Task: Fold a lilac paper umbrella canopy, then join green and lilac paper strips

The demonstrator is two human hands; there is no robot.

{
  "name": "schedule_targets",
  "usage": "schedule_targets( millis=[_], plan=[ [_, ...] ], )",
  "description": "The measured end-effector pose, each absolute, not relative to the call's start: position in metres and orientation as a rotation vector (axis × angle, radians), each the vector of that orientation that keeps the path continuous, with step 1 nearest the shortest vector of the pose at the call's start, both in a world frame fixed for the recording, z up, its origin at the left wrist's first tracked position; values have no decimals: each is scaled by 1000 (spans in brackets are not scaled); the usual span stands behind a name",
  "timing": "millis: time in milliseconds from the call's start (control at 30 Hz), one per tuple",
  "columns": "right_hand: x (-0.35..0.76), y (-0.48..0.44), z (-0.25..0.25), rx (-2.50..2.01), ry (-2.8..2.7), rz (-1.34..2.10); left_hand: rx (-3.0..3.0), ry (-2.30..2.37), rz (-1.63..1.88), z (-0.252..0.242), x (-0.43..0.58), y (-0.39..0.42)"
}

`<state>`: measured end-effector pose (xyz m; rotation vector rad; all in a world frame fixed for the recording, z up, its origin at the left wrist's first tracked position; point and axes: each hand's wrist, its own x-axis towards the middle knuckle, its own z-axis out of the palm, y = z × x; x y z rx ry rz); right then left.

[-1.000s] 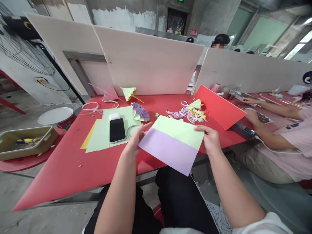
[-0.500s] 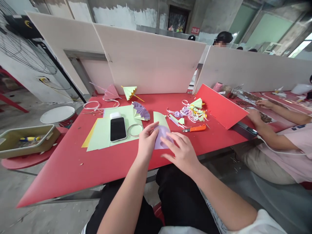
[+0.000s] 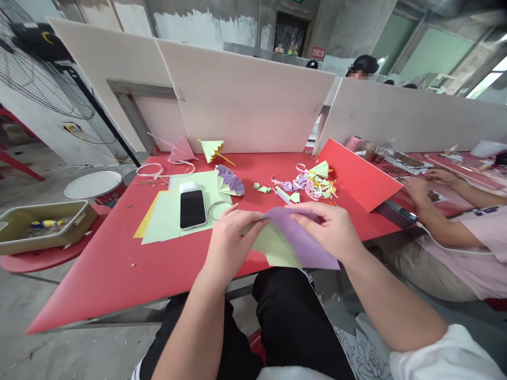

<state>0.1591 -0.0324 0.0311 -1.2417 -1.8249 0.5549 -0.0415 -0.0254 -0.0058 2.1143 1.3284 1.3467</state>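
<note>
A purple paper sheet (image 3: pixel 303 237) hangs over the table's front edge, its top edge pinched between the thumb and fingers of my right hand (image 3: pixel 330 227). Beside it lies a pale green paper (image 3: pixel 275 245), partly overlapped by the purple one. My left hand (image 3: pixel 237 232) is closed on the upper left corner, where green and purple meet. Small green paper pieces (image 3: pixel 262 188) lie just beyond my hands. Farther right is a pile of coloured paper strips (image 3: pixel 312 182). A folded purple and green fan (image 3: pixel 229 180) rests behind my left hand.
A phone (image 3: pixel 193 209) and a ring (image 3: pixel 217 210) lie on green sheets (image 3: pixel 158 227) at the left. Small paper umbrellas (image 3: pixel 213 150) stand near the partition (image 3: pixel 245 100). A red board (image 3: pixel 356 177) leans at the right, beside another person's hands (image 3: pixel 418 189).
Both hands have moved apart and closed on the papers; the sheets now spread larger between them. The orange cutter is mostly hidden behind my right hand. Small green pieces now show on the table.
</note>
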Motion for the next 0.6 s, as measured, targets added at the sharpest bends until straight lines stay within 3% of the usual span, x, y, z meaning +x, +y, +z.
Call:
schedule_targets(
  millis=[600],
  plan=[
    [181,-7,58,-1272,-1918,783,1945,1241,1065,-4,-42,-28]
  ],
)
